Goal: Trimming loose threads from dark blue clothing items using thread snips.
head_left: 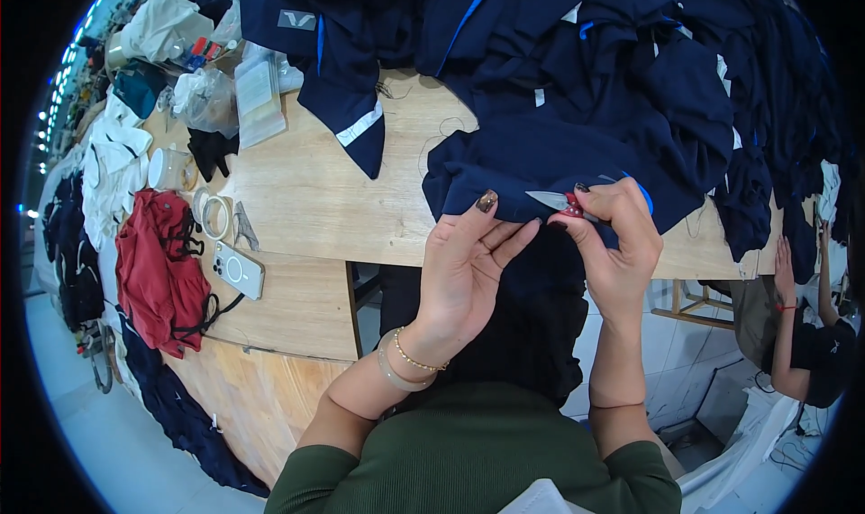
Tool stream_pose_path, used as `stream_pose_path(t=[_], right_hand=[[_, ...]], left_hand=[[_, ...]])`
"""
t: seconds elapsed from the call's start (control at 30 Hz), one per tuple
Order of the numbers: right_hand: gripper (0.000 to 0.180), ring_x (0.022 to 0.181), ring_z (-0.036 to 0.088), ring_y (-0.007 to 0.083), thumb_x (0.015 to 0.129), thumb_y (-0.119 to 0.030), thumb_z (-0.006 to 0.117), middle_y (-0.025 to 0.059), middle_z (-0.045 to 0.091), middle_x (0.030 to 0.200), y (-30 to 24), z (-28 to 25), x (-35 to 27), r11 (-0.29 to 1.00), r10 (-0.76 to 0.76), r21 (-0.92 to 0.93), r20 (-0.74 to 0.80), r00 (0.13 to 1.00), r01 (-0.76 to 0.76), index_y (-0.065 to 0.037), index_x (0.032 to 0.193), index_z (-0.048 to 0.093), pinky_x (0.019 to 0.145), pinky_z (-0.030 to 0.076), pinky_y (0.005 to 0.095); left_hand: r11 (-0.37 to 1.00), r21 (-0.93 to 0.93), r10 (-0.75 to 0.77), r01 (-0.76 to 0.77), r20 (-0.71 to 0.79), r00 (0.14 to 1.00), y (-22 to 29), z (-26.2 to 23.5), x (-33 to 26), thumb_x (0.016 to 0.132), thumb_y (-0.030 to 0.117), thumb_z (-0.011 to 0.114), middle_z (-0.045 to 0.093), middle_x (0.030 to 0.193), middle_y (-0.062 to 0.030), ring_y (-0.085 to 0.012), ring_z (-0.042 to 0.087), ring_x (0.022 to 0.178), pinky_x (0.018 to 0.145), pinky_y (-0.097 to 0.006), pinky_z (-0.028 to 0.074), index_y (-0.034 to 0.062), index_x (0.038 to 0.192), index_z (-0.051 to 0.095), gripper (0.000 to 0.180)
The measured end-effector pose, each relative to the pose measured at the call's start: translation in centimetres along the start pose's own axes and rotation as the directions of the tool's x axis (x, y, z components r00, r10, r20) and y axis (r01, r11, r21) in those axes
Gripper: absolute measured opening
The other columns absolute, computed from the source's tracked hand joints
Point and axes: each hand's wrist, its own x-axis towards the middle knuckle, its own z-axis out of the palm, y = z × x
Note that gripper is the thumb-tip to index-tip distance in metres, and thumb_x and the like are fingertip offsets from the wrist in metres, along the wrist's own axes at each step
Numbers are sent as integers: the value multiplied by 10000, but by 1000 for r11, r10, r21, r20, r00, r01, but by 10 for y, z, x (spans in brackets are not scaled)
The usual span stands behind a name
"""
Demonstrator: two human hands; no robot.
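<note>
A navy blue garment (577, 154) lies bunched on the wooden table in front of me. My left hand (464, 275) grips its near edge, thumb over the cloth and the other fingers curled in; part of that grip is hidden. In my right hand (626, 239) is a small pair of thread snips (546, 200) with silver blades and a red handle. The thumb and forefinger pinch the handle. Their blades point left, over the cloth just right of my left thumb. Whether the tips touch the fabric I cannot tell.
More navy garments (360, 27) with blue piping and white labels are heaped across the back and right. At left are a red garment (162, 280), a phone (239, 271), tape rolls (216, 217) and plastic bags (207, 100). Another person's hand (784, 266) shows at the right.
</note>
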Motion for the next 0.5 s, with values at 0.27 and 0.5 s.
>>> stream_pose_path(t=[0.27,0.5], right_hand=[[271,661,528,214,618,-18,802,111,634,767,0,6,-13,1000,1,4,-120,993,-1,29,818,626,583,423,275],[259,675,544,213,641,-17,793,109,640,775,-6,2,-15,952,281,134,-25,959,-276,29,838,630,596,432,273]], left_hand=[[998,-63,-32,26,-101,994,1,10,-1,949,191,535,671,985,-76,-174,647,952,944,-378,506,52,962,614,161],[1000,11,10,-9,-53,999,-1,3,0,962,241,490,673,1060,-44,-169,619,1027,971,-353,468,106,1030,632,207]])
